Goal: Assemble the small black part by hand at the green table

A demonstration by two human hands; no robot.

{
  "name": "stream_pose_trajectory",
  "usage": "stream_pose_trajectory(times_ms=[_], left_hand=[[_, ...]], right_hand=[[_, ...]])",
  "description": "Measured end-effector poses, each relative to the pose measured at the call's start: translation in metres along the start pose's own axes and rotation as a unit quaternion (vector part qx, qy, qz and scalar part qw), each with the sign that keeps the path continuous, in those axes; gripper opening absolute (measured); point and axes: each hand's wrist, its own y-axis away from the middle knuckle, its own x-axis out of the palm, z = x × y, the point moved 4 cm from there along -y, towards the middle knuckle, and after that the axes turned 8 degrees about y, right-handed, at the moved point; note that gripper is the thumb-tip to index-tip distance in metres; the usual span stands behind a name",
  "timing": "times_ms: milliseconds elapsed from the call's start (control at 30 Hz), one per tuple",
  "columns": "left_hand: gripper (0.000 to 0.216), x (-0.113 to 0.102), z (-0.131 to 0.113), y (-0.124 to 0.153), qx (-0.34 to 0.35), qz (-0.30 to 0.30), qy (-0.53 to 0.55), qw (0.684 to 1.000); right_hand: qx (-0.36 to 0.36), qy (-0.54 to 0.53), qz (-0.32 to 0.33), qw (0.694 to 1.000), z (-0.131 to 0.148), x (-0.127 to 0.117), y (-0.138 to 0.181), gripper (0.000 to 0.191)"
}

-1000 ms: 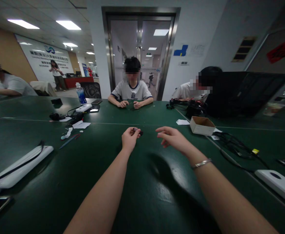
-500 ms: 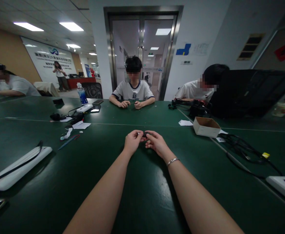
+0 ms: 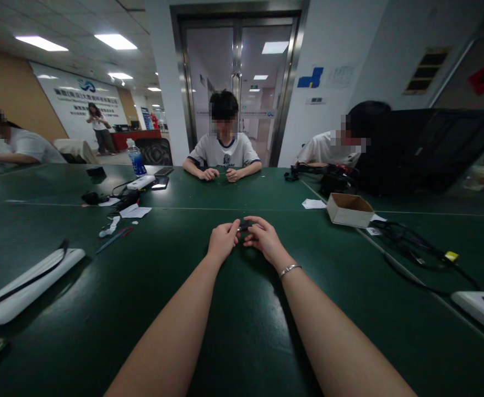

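Head view, hands: the left hand [image 3: 223, 241] and the right hand [image 3: 264, 239] meet at the middle of the dark green tabletop [image 3: 242, 331], fingertips together.
Head view, held item: a small black object [image 3: 245, 225] sits between the two hands, pinched from both sides; its shape is too small to tell.
Left grip: fingers curled, closed on the small black object.
Right grip: fingers curled, closed on the same object; a silver bracelet [image 3: 289, 269] circles the wrist.
Head view, right side: an open brown cardboard box [image 3: 349, 210] stands well apart from the hands, with a tangle of black cables [image 3: 411, 245] near it and a white flat device [image 3: 479, 307] at the edge.
Head view, left side: a long white case with a black strap [image 3: 27, 284] lies on the tabletop; scraps of white paper [image 3: 135, 211] and a clear water bottle with a blue label [image 3: 135, 157] stand farther off.
Head view, far side: a seated person in a white shirt [image 3: 223, 149] rests both hands on the tabletop.
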Motion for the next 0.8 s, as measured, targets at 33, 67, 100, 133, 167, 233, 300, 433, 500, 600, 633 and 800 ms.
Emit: stream_pose_trajectory(times_ms=[33,67,100,133,167,233,300,433,500,600,633,800], left_hand=[[0.056,0.0,0.0,0.0,0.007,0.001,-0.012,1.0],[0.058,0.0,0.0,0.0,0.013,0.001,-0.024,1.0],[0.058,-0.001,0.0,0.0,0.019,0.001,-0.032,0.999],[0.059,-0.001,0.0,0.0,0.021,0.0,-0.037,0.999],[0.059,-0.002,0.001,0.0,0.022,-0.001,-0.041,0.999],[0.059,-0.003,0.0,0.0,0.021,-0.01,-0.047,0.999],[0.058,-0.004,-0.001,0.0,0.022,-0.018,-0.052,0.998],[0.057,-0.004,-0.005,0.001,0.031,-0.016,-0.06,0.998],[0.056,-0.003,-0.006,0.001,0.034,-0.013,-0.067,0.997],[0.053,-0.005,-0.009,0.002,0.052,-0.033,-0.074,0.995],[0.051,-0.006,-0.009,0.003,0.061,-0.046,-0.072,0.994],[0.039,-0.007,-0.01,0.003,0.089,-0.063,0.004,0.994]], right_hand=[[-0.003,-0.005,-0.001,1.0,0.0,0.0,0.0,0.03],[-0.004,-0.011,-0.001,1.0,0.0,0.0,0.0,0.03],[-0.005,-0.016,0.0,1.0,0.0,0.0,0.0,0.031],[-0.005,-0.019,0.001,1.0,0.0,0.0,0.0,0.032],[-0.004,-0.02,0.002,1.0,0.0,0.0,0.0,0.032],[-0.002,-0.018,0.004,1.0,0.0,0.0,0.0,0.033],[-0.003,-0.012,0.006,1.0,0.0,0.0,0.001,0.032],[-0.005,-0.006,0.009,1.0,0.0,0.0,0.001,0.031],[-0.006,-0.004,0.016,1.0,0.0,0.0,0.001,0.031],[-0.005,-0.001,0.024,1.0,0.0,0.0,0.0,0.03],[-0.003,0.0,0.025,1.0,-0.001,0.0,0.0,0.029],[0.006,-0.008,0.016,1.0,-0.003,-0.003,-0.002,0.026]])
